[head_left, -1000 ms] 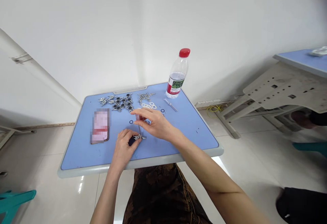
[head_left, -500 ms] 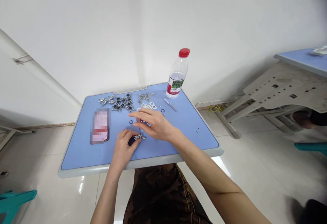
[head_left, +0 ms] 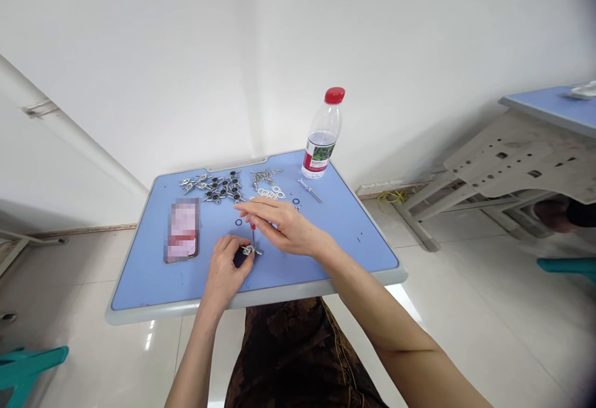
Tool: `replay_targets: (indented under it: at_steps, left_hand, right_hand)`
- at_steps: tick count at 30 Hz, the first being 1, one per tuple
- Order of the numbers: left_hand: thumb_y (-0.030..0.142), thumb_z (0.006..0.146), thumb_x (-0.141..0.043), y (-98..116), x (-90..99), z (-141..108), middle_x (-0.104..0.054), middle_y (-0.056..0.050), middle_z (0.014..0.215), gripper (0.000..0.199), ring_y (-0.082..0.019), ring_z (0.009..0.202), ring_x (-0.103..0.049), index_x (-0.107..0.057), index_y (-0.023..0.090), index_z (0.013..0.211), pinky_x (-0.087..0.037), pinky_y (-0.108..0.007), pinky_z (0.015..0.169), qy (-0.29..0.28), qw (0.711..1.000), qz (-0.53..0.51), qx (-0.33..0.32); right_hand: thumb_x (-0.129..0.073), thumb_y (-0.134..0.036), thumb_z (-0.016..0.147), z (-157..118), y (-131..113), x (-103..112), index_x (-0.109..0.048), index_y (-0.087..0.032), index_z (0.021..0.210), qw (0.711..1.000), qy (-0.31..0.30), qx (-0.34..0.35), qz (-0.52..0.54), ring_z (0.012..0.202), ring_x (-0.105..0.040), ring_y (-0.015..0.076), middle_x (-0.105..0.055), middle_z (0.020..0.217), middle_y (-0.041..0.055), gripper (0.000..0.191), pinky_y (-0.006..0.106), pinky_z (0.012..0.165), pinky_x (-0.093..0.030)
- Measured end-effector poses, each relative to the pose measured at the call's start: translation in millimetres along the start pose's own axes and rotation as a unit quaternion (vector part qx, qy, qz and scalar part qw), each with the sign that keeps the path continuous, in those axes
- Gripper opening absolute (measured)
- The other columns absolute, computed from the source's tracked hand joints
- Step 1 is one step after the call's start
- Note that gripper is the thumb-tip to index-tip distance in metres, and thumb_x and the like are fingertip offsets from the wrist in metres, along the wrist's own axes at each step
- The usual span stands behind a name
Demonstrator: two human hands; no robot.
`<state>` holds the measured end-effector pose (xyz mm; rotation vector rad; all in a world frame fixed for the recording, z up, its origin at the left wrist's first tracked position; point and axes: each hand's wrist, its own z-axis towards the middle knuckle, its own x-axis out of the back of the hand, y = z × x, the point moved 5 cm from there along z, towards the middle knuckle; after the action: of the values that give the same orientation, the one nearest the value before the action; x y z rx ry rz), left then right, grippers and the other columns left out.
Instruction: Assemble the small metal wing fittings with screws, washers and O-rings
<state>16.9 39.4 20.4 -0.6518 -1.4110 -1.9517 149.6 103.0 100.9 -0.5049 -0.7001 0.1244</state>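
My left hand pinches a small steel winged fitting with a dark piece against the blue desktop. My right hand is shut on a thin red-handled screwdriver, whose shaft reaches down to that fitting. Its handle is mostly hidden by my fingers. Farther back lie a cluster of metal fittings with black centres, a small heap of screws, white flat gaskets and black O-rings.
A plastic water bottle with a red cap stands at the desk's back edge beside a loose metal screwdriver. A pixelated phone lies at left. Another desk and a person's knee are at right.
My right hand has shifted slightly left, and the screwdriver's red handle shows more. The fitting in my left hand sits slightly farther left. A dark shape at lower right has left the view.
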Motion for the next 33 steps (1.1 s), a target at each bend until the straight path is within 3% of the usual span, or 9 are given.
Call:
replay_targets:
  at_steps: [7,11,14,18,20,24,29,33]
  left_hand:
    - [0.018,0.083,-0.058,-0.2,0.5,-0.2,-0.064,-0.002,0.092,0.007,-0.02,0.09,-0.056,-0.06,0.021,0.089,-0.045,-0.036,0.083,0.008,1.0,0.002,-0.001]
    - [0.019,0.083,-0.058,-0.5,0.3,-0.1,-0.064,-0.002,0.09,0.007,-0.02,0.09,-0.057,-0.06,0.021,0.089,-0.046,-0.035,0.083,0.005,1.0,0.004,-0.002]
    - [0.02,0.083,-0.058,0.6,0.9,0.1,-0.064,-0.002,0.09,0.006,-0.02,0.09,-0.057,-0.06,0.021,0.088,-0.046,-0.035,0.083,0.009,1.0,0.005,-0.004]
    - [0.02,0.083,-0.058,0.7,0.7,-0.1,-0.064,-0.002,0.091,0.004,-0.02,0.09,-0.057,-0.06,0.021,0.087,-0.045,-0.035,0.084,0.006,1.0,0.006,0.0]
    - [0.02,0.084,-0.058,0.1,0.3,-0.2,-0.063,-0.002,0.091,0.004,-0.02,0.09,-0.056,-0.06,0.021,0.087,-0.045,-0.036,0.085,0.003,1.0,0.003,0.004]
    - [0.02,0.084,-0.059,-0.9,0.0,-0.3,-0.063,-0.002,0.091,0.005,-0.02,0.091,-0.056,-0.06,0.021,0.088,-0.045,-0.036,0.085,0.003,1.0,-0.004,0.0]
    - [0.021,0.083,-0.059,-1.9,-0.3,-0.7,-0.064,-0.002,0.092,0.005,-0.02,0.09,-0.056,-0.062,0.021,0.088,-0.045,-0.036,0.084,0.008,1.0,0.004,0.004]
    - [0.022,0.084,-0.059,-2.3,-0.3,-1.3,-0.064,-0.003,0.093,0.008,-0.021,0.091,-0.056,-0.063,0.021,0.091,-0.046,-0.036,0.083,0.007,1.0,0.004,0.002]
  right_hand:
    - [-0.056,-0.027,0.093,-0.8,0.9,-1.8,-0.065,-0.018,0.104,0.999,0.047,-0.006,-0.023,0.065,-0.055,0.0121,-0.063,0.075,0.0019,0.017,0.024,0.061,-0.045]
    - [-0.043,-0.017,0.097,-0.3,-3.2,-2.7,-0.06,-0.015,0.113,0.999,0.028,0.029,-0.008,0.076,-0.058,0.0132,-0.064,0.088,0.006,0.024,0.026,0.069,-0.047]
    - [-0.04,-0.014,0.097,-0.4,-2.4,-3.6,-0.058,-0.016,0.118,0.999,0.028,0.031,-0.006,0.073,-0.056,0.0128,-0.063,0.082,0.004,0.027,0.025,0.068,-0.047]
    - [-0.048,-0.021,0.096,-0.9,0.2,-2.7,-0.064,-0.016,0.099,0.996,0.062,0.01,-0.066,0.067,-0.056,0.0126,-0.062,0.077,0.0032,0.017,0.024,0.062,-0.044]
    - [-0.049,-0.021,0.095,-0.7,-0.5,-2.1,-0.063,-0.015,0.101,0.995,0.054,0.008,-0.08,0.073,-0.058,0.0139,-0.064,0.084,0.0058,0.017,0.025,0.065,-0.046]
    - [-0.041,-0.015,0.097,-0.3,-2.8,-3.5,-0.054,-0.015,0.123,0.999,0.001,0.022,-0.025,0.085,-0.061,0.0147,-0.066,0.1,0.0087,0.029,0.027,0.074,-0.049]
    - [-0.05,-0.027,0.096,-1.6,-1.4,-4.6,-0.063,-0.017,0.104,0.997,0.03,0.027,-0.061,0.065,-0.055,0.012,-0.064,0.076,0.0024,0.018,0.024,0.061,-0.044]
    - [-0.048,-0.028,0.097,-1.5,-4.0,-5.1,-0.06,-0.015,0.107,0.997,0.005,0.029,-0.074,0.072,-0.057,0.0133,-0.065,0.088,0.0063,0.021,0.025,0.064,-0.045]
